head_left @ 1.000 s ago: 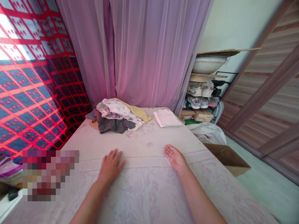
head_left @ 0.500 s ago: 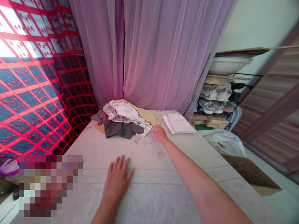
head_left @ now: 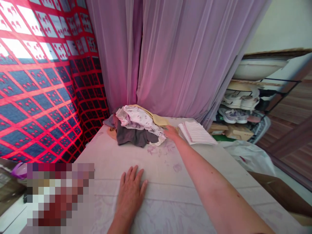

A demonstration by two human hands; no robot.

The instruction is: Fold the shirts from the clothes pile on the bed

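My left hand (head_left: 131, 188) lies flat on the pale bed sheet (head_left: 156, 169), fingers spread, holding nothing. With the arm stretched forward, my right hand (head_left: 171, 132) is at the right end of a clothes heap. Its fingers are bent in at the edge where a yellow garment (head_left: 159, 120) meets a white printed garment (head_left: 138, 117). The fingertips are partly hidden, so which cloth they grip is unclear. Dark grey clothing (head_left: 131, 137) lies at the front of the heap. Just right of my right hand is a folded white striped cloth (head_left: 197, 132).
Purple curtains (head_left: 185, 58) hang behind the bed, and a red-and-dark patterned cloth (head_left: 48, 87) hangs at left. On the right stand a shoe rack with sneakers (head_left: 235, 115), a white plastic bag (head_left: 248, 156) and an open cardboard box (head_left: 282, 191). A blurred patch covers the lower left.
The view has turned slightly left, so everything sits further right in the picture. My right hand has shifted slightly from the white garment's edge toward the yellow one. My left hand stays flat.
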